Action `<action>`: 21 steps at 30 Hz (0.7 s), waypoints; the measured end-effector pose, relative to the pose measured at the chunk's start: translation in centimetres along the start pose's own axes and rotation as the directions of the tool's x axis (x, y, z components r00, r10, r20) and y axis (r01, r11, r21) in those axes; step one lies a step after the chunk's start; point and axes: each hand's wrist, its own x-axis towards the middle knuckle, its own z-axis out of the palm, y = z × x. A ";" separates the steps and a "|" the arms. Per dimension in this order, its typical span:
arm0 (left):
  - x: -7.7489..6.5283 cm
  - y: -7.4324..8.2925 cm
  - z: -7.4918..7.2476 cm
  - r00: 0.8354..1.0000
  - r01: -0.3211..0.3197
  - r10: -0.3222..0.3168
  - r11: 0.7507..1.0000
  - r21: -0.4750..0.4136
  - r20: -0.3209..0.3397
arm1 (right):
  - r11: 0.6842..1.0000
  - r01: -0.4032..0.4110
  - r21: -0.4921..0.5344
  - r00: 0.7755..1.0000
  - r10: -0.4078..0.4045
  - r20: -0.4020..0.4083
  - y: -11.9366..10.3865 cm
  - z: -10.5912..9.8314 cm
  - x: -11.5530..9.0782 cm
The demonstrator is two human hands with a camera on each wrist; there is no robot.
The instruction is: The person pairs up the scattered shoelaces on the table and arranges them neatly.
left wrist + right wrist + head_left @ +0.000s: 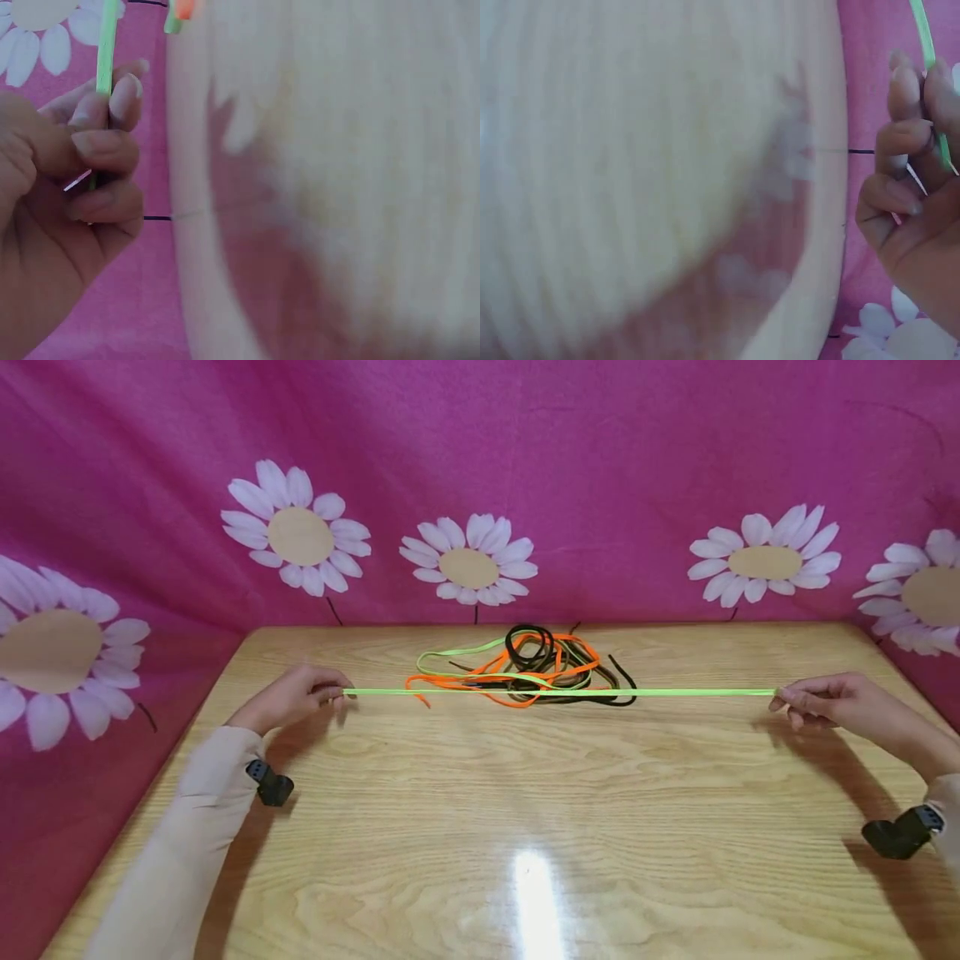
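Note:
A flat neon-green shoelace (675,692) is stretched taut and level above the wooden table, one end in each hand. My left hand (303,693) pinches its left end between thumb and fingers; in the left wrist view the green lace (107,52) runs up from the fingertips. At the other end, my right hand (832,700) pinches the lace, and the right wrist view shows the green lace (922,34) passing between thumb and fingers. Behind the taut lace lies a tangled pile of laces: orange (450,680), black (628,672), another green one (457,652) and a brownish one.
The wooden table (420,827) has a glare spot near its front. A magenta cloth (600,460) with white daisies hangs along the back and sides. Each wrist wears a small black camera (273,787).

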 end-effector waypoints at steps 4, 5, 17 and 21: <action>-0.3 -0.7 0.8 0.998 0.068 -0.068 0.996 -0.049 0.010 | 0.999 -0.033 -0.017 0.999 0.034 0.038 1.1 0.3 -0.5; -0.4 -0.8 0.9 0.997 0.081 -0.081 0.995 -0.050 0.004 | 1.000 -0.020 -0.008 0.999 0.020 0.049 1.4 0.4 -0.6; -1.1 -2.1 1.4 0.999 0.029 -0.027 0.998 0.056 -0.037 | 0.955 -0.023 -0.297 0.994 -0.011 -0.111 1.9 1.1 -1.3; -1.0 -2.2 1.5 0.998 0.049 -0.046 0.996 0.074 -0.041 | 0.944 -0.051 -0.326 0.988 0.001 -0.153 2.0 1.2 -1.3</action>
